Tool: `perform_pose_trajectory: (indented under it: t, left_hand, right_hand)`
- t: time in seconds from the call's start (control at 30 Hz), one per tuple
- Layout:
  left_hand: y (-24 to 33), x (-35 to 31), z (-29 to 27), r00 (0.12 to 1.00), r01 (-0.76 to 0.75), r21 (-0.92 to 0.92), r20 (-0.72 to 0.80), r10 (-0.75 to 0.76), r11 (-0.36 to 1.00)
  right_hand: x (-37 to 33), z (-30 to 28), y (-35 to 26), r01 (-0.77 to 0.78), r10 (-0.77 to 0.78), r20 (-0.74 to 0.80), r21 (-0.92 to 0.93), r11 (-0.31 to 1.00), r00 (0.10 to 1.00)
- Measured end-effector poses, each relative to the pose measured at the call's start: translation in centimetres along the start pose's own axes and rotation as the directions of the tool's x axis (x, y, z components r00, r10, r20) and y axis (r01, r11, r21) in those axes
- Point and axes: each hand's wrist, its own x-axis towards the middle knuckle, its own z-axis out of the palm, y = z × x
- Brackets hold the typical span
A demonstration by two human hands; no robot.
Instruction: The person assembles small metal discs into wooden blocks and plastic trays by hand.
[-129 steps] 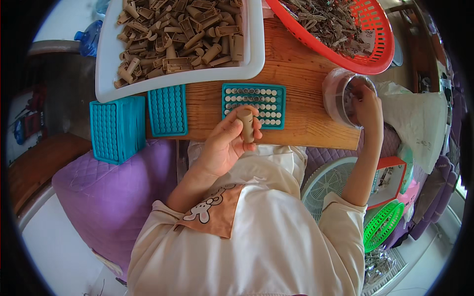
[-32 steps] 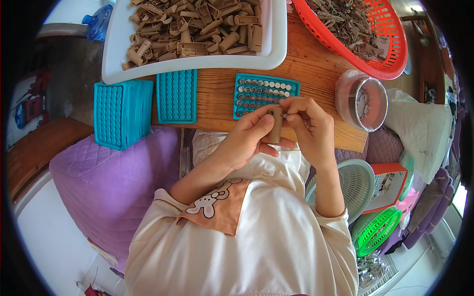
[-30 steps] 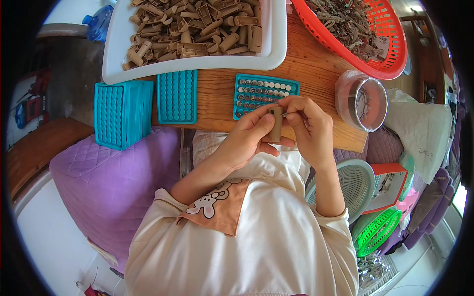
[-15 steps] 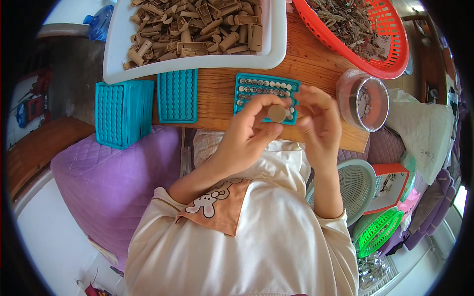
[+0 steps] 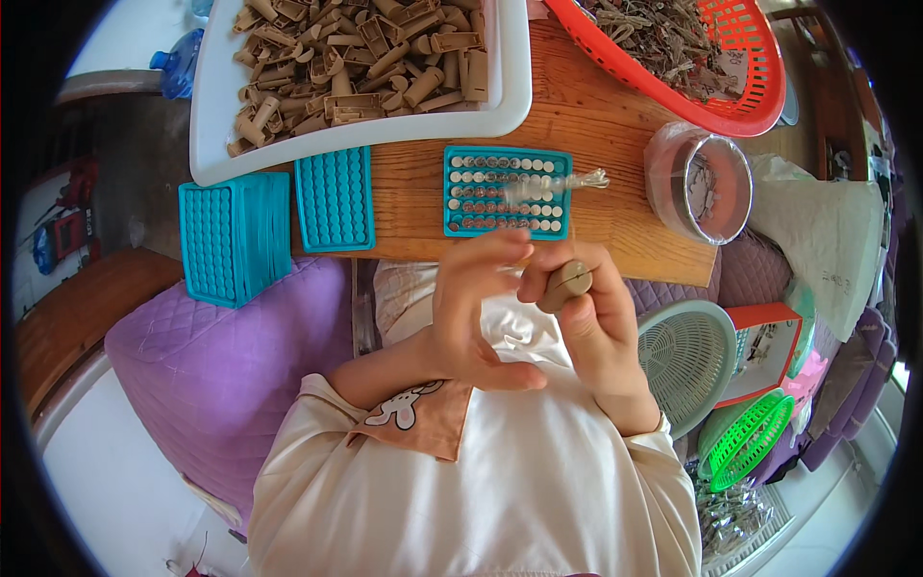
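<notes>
My right hand (image 5: 601, 332) pinches a tan plastic cylinder (image 5: 571, 280) whose end shows a dark slit. Beside it my left hand (image 5: 476, 308) is open, thumb and fingers spread apart with nothing between them. Beyond both hands lies a teal tray (image 5: 449, 207) with rows of small round pieces, some silvery and some white. A blurred, pale, shiny strand-like bundle (image 5: 588, 180) shows over the tray's right side. Whether it joins the cylinder I cannot tell.
A white bin (image 5: 519, 67) of tan half-cylinder pieces stands at the far left. The red basket (image 5: 764, 111) of wiry parts is far right, near a plastic-lined round container (image 5: 657, 183). Stacked teal trays (image 5: 236, 236) and another teal tray (image 5: 336, 197) sit left.
The cylinder has passed from my left hand to my right, and my left hand has opened. Both hands moved nearer my body. The shiny bundle now shows over the tray.
</notes>
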Motion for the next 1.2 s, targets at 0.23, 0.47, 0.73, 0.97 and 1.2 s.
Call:
perform_pose_trajectory:
  t: [0.23,0.47,0.73,0.97,1.2]
  left_hand:
    - [1.2,2.7,0.8,0.957,0.276,-0.275,0.167,-0.237,0.921]
    - [1.6,3.7,0.3,0.905,0.321,-0.013,0.298,-0.303,0.947]
    - [2.3,7.8,-5.1,0.328,0.000,0.408,0.863,-0.385,0.913]
    - [2.1,15.7,-10.0,0.749,0.070,0.771,0.379,-0.544,0.633]
    - [-5.9,19.0,-11.7,0.900,-0.038,0.988,-0.031,-0.434,-0.148]
  right_hand:
    - [0.9,0.6,0.8,0.311,-0.252,0.183,-0.592,0.744,0.950]
    - [1.0,0.2,1.5,0.334,-0.351,0.081,-0.563,0.756,0.933]
    - [-5.8,-6.1,-7.7,-0.270,0.068,-0.261,-0.931,0.245,0.963]
    - [-10.6,-7.3,-9.1,-0.586,0.178,-0.691,-0.700,-0.408,0.701]
    - [-1.8,-5.6,-10.5,-0.190,0.150,-0.223,-0.960,-0.206,0.963]
